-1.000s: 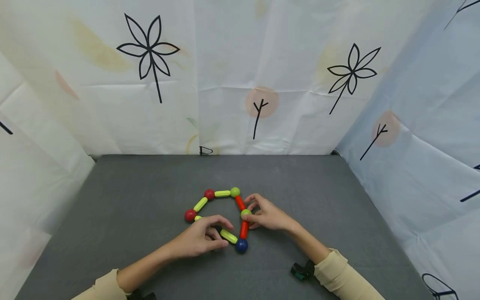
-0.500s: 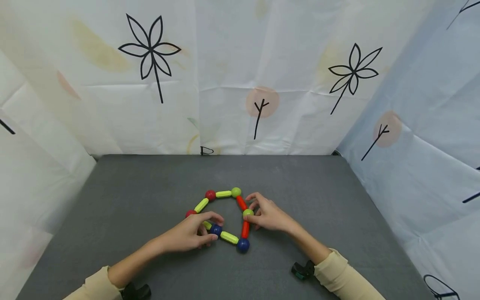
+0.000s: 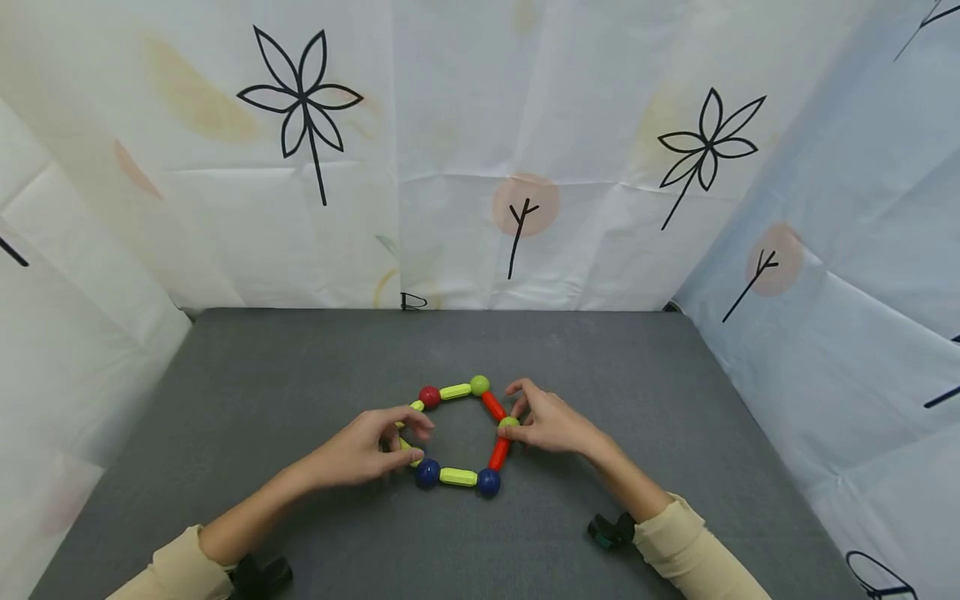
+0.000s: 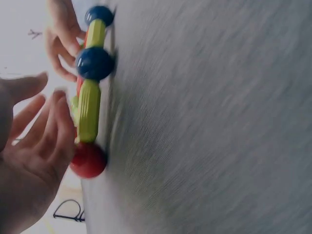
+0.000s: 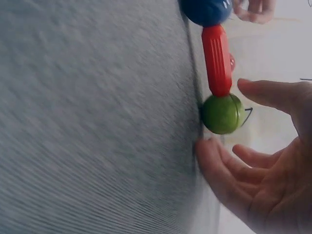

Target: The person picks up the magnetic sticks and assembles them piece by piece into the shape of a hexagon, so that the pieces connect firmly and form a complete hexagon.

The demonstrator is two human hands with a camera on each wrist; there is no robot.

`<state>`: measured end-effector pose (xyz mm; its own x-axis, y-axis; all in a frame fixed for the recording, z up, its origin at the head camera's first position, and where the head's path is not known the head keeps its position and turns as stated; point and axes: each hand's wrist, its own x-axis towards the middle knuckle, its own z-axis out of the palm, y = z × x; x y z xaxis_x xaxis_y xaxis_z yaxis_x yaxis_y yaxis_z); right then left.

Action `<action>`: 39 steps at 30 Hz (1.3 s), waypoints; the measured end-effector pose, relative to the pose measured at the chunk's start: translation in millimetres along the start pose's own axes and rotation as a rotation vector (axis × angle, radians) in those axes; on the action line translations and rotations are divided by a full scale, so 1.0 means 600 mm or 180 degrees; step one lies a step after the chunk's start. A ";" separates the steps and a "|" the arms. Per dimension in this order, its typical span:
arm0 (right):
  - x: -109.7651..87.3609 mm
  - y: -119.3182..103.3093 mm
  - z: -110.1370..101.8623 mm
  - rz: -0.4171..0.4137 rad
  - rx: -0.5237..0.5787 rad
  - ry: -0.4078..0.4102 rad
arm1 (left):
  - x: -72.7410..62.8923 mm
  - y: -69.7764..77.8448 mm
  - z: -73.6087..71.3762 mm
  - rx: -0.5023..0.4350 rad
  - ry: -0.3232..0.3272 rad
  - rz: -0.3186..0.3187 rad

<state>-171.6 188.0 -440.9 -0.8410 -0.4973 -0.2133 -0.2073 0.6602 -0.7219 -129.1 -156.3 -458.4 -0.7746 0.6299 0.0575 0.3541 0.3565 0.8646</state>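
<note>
A closed ring of coloured balls joined by short rods lies on the grey table. In the head view it has two blue balls (image 3: 488,482) at the front, a red ball (image 3: 430,397) and a green ball (image 3: 480,385) at the back. My left hand (image 3: 367,446) is at the ring's left side, fingers loosely bent beside a yellow-green rod (image 4: 88,112) and a second red ball (image 4: 88,160), which the hand hides in the head view. My right hand (image 3: 555,421) spreads thumb and fingers around another green ball (image 5: 223,113), with a gap at the thumb in the right wrist view.
The grey table (image 3: 300,358) meets a pale patterned curtain (image 3: 457,100) at the back and sides. Red rods (image 3: 500,453) form the ring's right side. A dark strap-on device (image 3: 611,532) sits at my right wrist, another (image 3: 258,577) at my left.
My left hand has shifted left from the front rod to the ring's left side. The ring's right corner has moved right with my right hand, and the ring looks more evenly six-sided.
</note>
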 end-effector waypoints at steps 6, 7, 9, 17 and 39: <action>0.028 -0.015 -0.012 -0.0064 -0.0239 0.0146 | 0.045 -0.019 -0.020 0.0451 0.0583 0.0013; 0.036 -0.018 -0.011 -0.0099 -0.0258 0.0152 | 0.054 -0.023 -0.020 0.0415 0.0555 -0.0025; 0.051 -0.022 -0.009 -0.0181 -0.0266 0.0152 | 0.070 -0.032 -0.019 0.0231 0.0417 -0.0108; 0.098 -0.016 0.002 -0.0359 -0.0337 0.0220 | 0.114 -0.058 -0.006 -0.0087 0.0324 -0.0233; 0.089 0.009 -0.011 -0.0103 -0.0504 0.0692 | 0.118 -0.044 0.035 0.0491 0.1080 -0.0553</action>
<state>-220.6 168.6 -452.0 -0.9166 -0.3983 -0.0329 -0.2972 0.7342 -0.6105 -182.4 -106.5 -487.6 -0.9495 0.2972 0.1009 0.2573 0.5530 0.7925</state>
